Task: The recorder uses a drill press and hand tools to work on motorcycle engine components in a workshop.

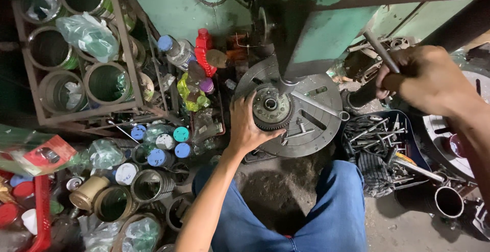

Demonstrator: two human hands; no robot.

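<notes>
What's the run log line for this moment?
left hand holds toothed round part on slotted press table | right hand grips metal lever

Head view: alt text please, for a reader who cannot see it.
Seen from above, the left hand steadies a round toothed metal part on a drill press table, while the right hand grips the press's metal lever. Cans and bottles crowd the floor.
</notes>
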